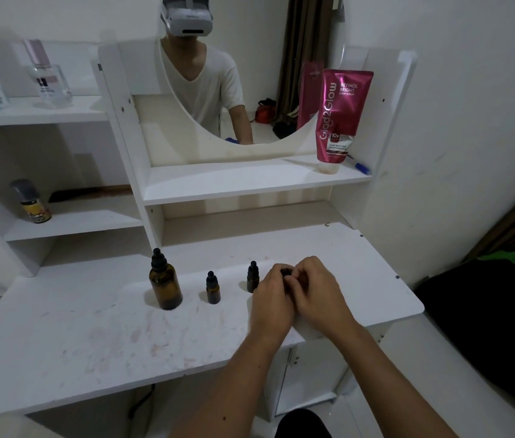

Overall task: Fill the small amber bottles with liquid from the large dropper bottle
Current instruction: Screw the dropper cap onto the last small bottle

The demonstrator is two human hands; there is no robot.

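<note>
The large amber dropper bottle (pixel 165 284) stands capped on the white desk (pixel 91 327), left of centre. A small amber bottle (pixel 212 288) with a black dropper cap stands to its right. A second small bottle (pixel 252 277) stands further right, just beside my left hand (pixel 273 298). Both my hands meet around a third small bottle (pixel 287 275), almost wholly hidden; only its black top shows between the fingers. My right hand (pixel 317 292) closes over it from the right.
A pink serum tube (pixel 341 118) and a blue pen (pixel 360 167) sit on the shelf under the round mirror (pixel 249 74). A small spray can (pixel 30 202) stands on the left shelf. The desk's right edge is near my right wrist.
</note>
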